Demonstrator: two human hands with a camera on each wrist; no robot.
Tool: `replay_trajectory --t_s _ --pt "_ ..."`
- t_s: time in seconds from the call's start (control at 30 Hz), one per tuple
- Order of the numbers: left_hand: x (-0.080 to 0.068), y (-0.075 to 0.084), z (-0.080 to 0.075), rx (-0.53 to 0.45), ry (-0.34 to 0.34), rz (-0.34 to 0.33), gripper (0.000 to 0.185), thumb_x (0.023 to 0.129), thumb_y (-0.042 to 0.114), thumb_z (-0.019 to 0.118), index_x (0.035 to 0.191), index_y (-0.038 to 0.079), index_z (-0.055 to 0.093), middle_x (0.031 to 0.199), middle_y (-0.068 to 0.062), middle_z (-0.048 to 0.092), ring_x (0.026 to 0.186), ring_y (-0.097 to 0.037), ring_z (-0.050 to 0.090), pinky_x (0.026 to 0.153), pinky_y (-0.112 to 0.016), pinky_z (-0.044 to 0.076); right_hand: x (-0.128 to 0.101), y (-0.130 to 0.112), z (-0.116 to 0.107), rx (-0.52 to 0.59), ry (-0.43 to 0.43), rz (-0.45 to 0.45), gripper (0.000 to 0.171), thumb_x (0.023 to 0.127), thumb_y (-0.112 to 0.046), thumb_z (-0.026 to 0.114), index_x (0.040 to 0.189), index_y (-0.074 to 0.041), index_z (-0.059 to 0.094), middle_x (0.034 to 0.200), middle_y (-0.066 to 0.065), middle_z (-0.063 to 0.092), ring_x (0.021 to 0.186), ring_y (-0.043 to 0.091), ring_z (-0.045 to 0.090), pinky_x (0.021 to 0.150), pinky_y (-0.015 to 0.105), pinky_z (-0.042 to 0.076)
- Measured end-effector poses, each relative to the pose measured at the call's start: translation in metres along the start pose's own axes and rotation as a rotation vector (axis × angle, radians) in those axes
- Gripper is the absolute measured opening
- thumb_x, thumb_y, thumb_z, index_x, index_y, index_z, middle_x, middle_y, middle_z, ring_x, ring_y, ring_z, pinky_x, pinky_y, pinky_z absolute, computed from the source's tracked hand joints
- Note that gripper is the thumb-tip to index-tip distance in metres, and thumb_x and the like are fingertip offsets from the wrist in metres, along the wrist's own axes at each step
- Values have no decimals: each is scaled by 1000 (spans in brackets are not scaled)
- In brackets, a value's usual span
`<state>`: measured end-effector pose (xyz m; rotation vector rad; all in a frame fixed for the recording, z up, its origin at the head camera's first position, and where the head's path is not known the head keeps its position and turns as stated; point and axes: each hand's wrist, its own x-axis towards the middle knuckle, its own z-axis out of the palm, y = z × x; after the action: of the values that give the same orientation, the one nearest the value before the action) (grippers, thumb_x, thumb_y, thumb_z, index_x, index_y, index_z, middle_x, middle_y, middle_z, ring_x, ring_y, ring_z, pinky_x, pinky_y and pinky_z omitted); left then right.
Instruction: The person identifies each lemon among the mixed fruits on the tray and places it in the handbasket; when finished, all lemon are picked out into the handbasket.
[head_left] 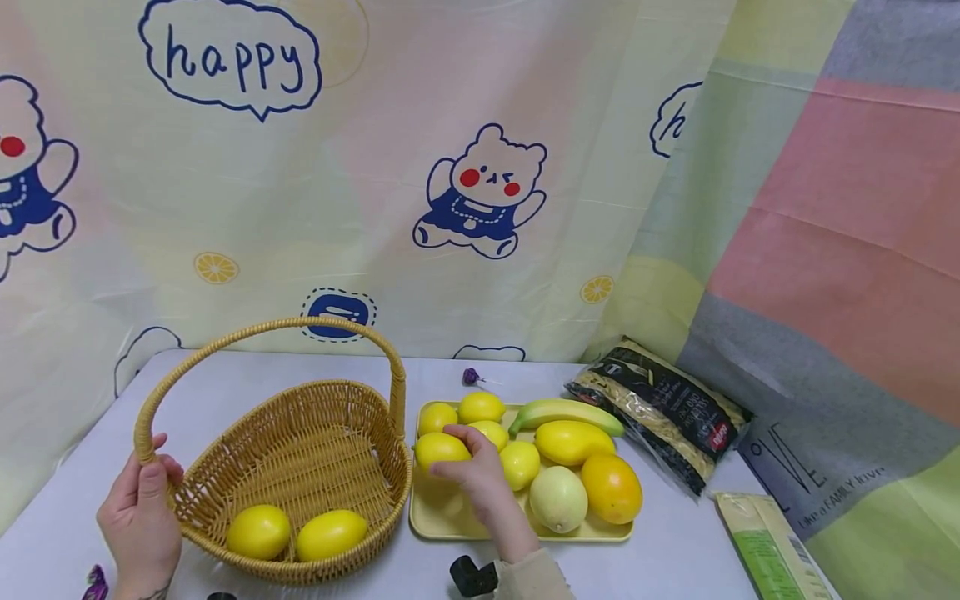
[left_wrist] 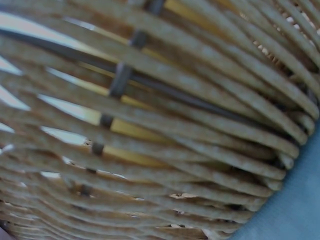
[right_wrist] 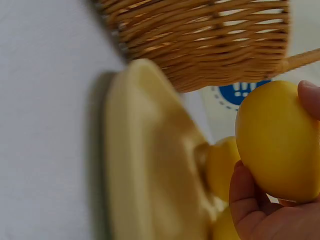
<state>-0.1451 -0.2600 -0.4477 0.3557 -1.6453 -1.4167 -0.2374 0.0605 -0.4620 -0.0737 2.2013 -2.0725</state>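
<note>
Head view: the left hand (head_left: 140, 521) grips the wicker basket (head_left: 300, 467) at the handle base. The right hand (head_left: 480, 479) holds a lemon (head_left: 441, 450) above the yellow tray (head_left: 450, 521).

Left wrist view: basket weave (left_wrist: 160, 130) only; fingers not visible.

Right wrist view: fingers (right_wrist: 250, 200) curl around the lemon (right_wrist: 277, 140) over the tray (right_wrist: 150, 160).

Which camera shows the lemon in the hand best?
The right wrist view: the lemon fills the frame's right side, with the right hand curled round it. The head view shows that lemon smaller, above the yellow tray. The left wrist view shows only the basket weave.
</note>
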Motion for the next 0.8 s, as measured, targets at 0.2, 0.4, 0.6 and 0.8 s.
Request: replay_trajectory --t_s 0.2,0.4,0.6,0.8 --pt "0 0 0 19 2 -22 29 97 10 44 119 4 61 70 17 53 68 -2 48 68 -7 40 -6 -21 -6 51 -9 -26 58 68 4 72 123 0 53 130 14 51 101 19 52 90 32 44" --pt "1 -1 -1 26 2 -24 29 97 12 45 120 3 61 70 18 53 68 -2 48 68 -7 39 -14 -41 -4 107 -65 -61 59 70 5 71 125 1 51 128 15 52 99 17 54 88 30 45" --pt "2 -1 0 -13 4 -18 29 97 9 45 119 3 62 69 17 54 67 -3 48 68 -7 39 -27 -62 11 185 -174 -88 56 72 7 70 123 3 50 123 11 53 97 15 55 86 28 46" --pt "1 1 0 -18 7 -13 28 97 10 45 118 2 62 68 16 54 67 -3 47 67 -7 38 -33 -74 37 203 -262 -71 53 71 9 70 120 0 53 119 8 55 97 16 54 85 29 47"
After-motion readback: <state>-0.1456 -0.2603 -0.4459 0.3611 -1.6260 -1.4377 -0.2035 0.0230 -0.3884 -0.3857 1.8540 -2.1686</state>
